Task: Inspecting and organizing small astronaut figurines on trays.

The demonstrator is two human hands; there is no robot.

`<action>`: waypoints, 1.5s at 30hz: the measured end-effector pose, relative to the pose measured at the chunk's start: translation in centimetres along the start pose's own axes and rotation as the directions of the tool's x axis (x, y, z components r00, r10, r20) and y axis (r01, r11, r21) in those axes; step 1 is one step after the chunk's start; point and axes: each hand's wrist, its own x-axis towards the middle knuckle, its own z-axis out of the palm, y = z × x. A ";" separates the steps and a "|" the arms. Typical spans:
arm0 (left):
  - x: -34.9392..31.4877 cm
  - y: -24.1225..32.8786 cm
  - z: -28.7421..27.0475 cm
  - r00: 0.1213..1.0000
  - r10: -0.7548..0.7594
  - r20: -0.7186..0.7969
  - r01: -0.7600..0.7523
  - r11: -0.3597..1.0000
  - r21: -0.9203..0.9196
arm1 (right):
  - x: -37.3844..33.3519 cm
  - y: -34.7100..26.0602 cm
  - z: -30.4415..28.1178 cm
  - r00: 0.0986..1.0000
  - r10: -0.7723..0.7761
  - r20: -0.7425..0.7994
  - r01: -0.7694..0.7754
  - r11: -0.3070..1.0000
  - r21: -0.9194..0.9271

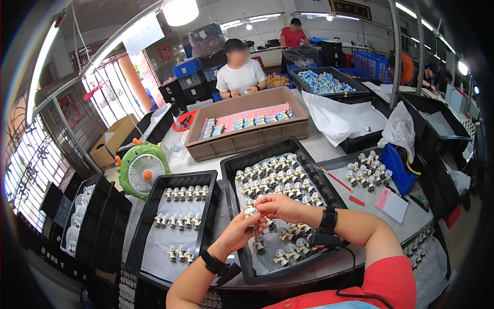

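Closely, one small figurine is worked between both hands above the central tray.

From the head view, a small figurine with a pale, glossy head is held over the left part of the central black tray. It is pinched in the left grip, between thumb and fingers, and most of its body is hidden there. The right grip is brought to its side with the fingertips drawn together; whether a part is pinched or the figurine merely touched cannot be told.

Beneath, rows of similar figurines are laid on white lining. To the left, a second black tray is filled with three spaced rows, the nearest being shorter. To the right, a loose cluster of figurines is gathered on the grey surface, with a red stick and a white notepad near it. Beyond, a brown bin is seen.

Judging by the pose, close handling or checking of a single piece is in hand. For the next move, a steady left hold and light, precise right fingertips would be called for, with the neighbouring rows left undisturbed.
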 end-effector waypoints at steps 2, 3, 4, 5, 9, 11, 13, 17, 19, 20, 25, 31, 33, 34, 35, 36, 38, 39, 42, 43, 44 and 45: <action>0.1 0.0 0.0 1.000 0.000 0.009 0.000 1.000 0.001 | 0.2 -0.1 -0.4 0.999 0.014 0.044 -0.013 1.000 -0.017; 0.0 0.0 0.0 1.000 -0.001 0.007 0.001 1.000 0.001 | 0.3 -0.2 -0.5 0.999 0.018 0.043 -0.017 1.000 -0.023; 0.1 0.1 0.0 1.000 -0.001 0.006 0.001 1.000 0.001 | 0.4 -0.2 -0.6 0.999 0.021 0.042 -0.020 0.999 -0.030; 0.1 0.1 0.0 1.000 -0.001 0.004 0.001 1.000 0.002 | 0.4 -0.3 -0.8 0.999 0.024 0.042 -0.022 0.999 -0.037; 0.1 0.1 0.0 1.000 -0.003 -0.003 0.003 1.000 0.002 | 0.7 -0.3 -0.9 0.998 0.041 0.039 -0.038 0.997 -0.070; 0.1 0.1 0.0 1.000 -0.005 0.005 0.005 1.000 -0.003 | 0.7 -0.2 -0.9 0.998 0.051 0.021 -0.049 0.996 -0.072; 0.2 0.1 -0.1 1.000 -0.004 0.014 0.004 1.000 -0.009 | 0.7 -0.1 -0.8 0.999 0.027 0.042 -0.024 0.997 -0.072; 0.3 0.1 0.0 1.000 -0.007 0.005 0.007 1.000 -0.004 | 0.6 -0.3 -0.8 0.999 0.029 0.036 -0.025 0.994 -0.105; 0.2 0.1 0.0 1.000 -0.007 0.008 0.007 1.000 -0.001 | 0.6 -0.4 -0.8 0.999 0.034 0.029 -0.031 0.993 -0.111; 0.2 0.1 0.0 1.000 -0.009 0.007 0.009 1.000 0.000 | 0.6 -0.4 -0.8 0.999 0.042 0.030 -0.039 0.994 -0.107; 0.2 0.0 -0.2 1.000 -0.006 0.023 0.006 1.000 -0.011 | 0.8 -0.2 -0.9 0.999 0.032 0.038 -0.027 0.992 -0.121; 0.3 0.0 -0.2 1.000 -0.008 0.029 0.008 1.000 -0.021 | 1.0 -0.1 -1.1 0.999 0.053 0.008 -0.052 0.988 -0.145; 0.2 0.0 -0.1 1.000 -0.009 0.028 0.010 1.000 -0.024 | 1.1 -0.1 -1.1 0.998 0.068 -0.009 -0.069 0.985 -0.158; 0.2 0.0 -0.1 1.000 -0.010 0.025 0.011 1.000 -0.021 | 1.1 -0.1 -1.1 0.998 0.058 -0.001 -0.057 0.986 -0.156; 0.2 0.0 -0.1 1.000 -0.010 0.021 0.010 1.000 -0.019 | 1.1 -0.1 -1.1 0.998 0.061 -0.008 -0.062 0.985 -0.159; 0.2 0.1 -0.1 1.000 -0.007 0.023 0.007 1.000 -0.021 | 1.1 -0.1 -1.1 0.997 0.070 -0.021 -0.072 0.984 -0.160; 0.2 0.0 -0.1 1.000 -0.008 0.025 0.009 1.000 -0.026 | 1.1 -0.1 -1.1 0.998 0.061 0.000 -0.060 0.987 -0.152; 0.2 0.0 -0.1 0.999 -0.009 0.030 0.010 1.000 -0.028 | 1.0 -0.1 -1.1 0.998 0.059 0.006 -0.057 0.988 -0.146; 0.3 0.1 -0.1 0.999 -0.007 0.038 0.008 1.000 -0.031 | 1.0 -0.2 -1.2 0.997 0.081 -0.004 -0.080 0.985 -0.151; 0.3 0.1 -0.1 1.000 -0.011 0.029 0.012 1.000 -0.029 | 1.0 -0.2 -1.2 0.997 0.072 0.007 -0.070 0.985 -0.160; 0.2 0.0 -0.1 1.000 -0.017 0.015 0.018 0.999 -0.032 | 1.0 -0.2 -1.2 0.998 0.070 0.007 -0.068 0.984 -0.167; 0.2 0.0 -0.1 1.000 -0.017 0.020 0.018 0.999 -0.029 | 1.0 -0.2 -1.2 0.998 0.069 0.006 -0.066 0.983 -0.171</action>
